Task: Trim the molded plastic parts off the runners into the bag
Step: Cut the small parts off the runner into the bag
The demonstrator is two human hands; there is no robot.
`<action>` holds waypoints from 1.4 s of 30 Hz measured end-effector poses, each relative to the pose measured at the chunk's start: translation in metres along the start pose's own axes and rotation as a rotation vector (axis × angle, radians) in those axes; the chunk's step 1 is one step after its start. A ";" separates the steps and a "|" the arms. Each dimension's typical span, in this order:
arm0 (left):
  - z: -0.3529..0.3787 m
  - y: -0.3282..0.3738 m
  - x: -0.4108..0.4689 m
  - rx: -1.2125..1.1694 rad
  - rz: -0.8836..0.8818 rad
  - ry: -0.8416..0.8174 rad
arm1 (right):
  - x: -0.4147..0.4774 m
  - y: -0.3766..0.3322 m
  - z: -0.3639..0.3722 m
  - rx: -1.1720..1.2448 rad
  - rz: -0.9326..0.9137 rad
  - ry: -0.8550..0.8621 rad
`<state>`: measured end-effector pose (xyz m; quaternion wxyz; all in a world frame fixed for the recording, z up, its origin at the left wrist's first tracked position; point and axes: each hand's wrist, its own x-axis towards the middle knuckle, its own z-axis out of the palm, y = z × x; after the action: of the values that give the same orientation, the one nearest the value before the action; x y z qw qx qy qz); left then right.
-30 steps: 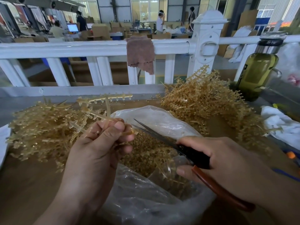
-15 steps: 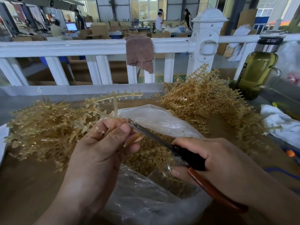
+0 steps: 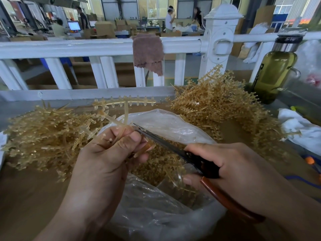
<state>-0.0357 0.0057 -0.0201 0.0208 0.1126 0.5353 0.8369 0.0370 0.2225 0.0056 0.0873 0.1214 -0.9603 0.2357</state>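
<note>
My left hand (image 3: 111,153) grips an amber plastic runner (image 3: 125,103) with small parts along its branches, holding it above a clear plastic bag (image 3: 165,124). My right hand (image 3: 231,164) grips scissors (image 3: 173,146) with black and red-brown handles; the blade tips lie against the runner at my left fingers. Trimmed amber parts (image 3: 156,167) fill the bag's inside. A heap of runners (image 3: 40,134) lies left of the bag, and a second heap (image 3: 220,108) sits behind it on the right.
A brown table (image 3: 26,197) bears everything. A white railing (image 3: 86,47) with a brown cloth (image 3: 148,53) runs across the back. A bottle of green liquid (image 3: 274,70) stands at the right, with white cloth (image 3: 298,129) nearby. People work far behind.
My left hand raised the runner a little and turned it. The scissors moved forward, and their tips closed in on the runner beside my left fingers.
</note>
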 end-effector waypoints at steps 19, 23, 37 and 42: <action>0.002 0.003 -0.003 -0.046 -0.030 -0.013 | -0.001 -0.005 -0.002 -0.030 -0.039 0.041; 0.001 0.002 -0.002 -0.055 -0.041 -0.022 | -0.002 -0.004 -0.001 -0.038 -0.037 0.048; 0.000 0.001 0.000 0.042 0.052 -0.019 | -0.002 -0.002 0.001 -0.021 0.000 0.036; 0.000 0.002 -0.002 0.069 0.096 0.011 | -0.001 -0.002 0.000 0.008 0.011 -0.003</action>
<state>-0.0335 0.0048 -0.0187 -0.0263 0.1345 0.5578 0.8186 0.0388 0.2215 0.0060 0.0841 0.1166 -0.9601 0.2398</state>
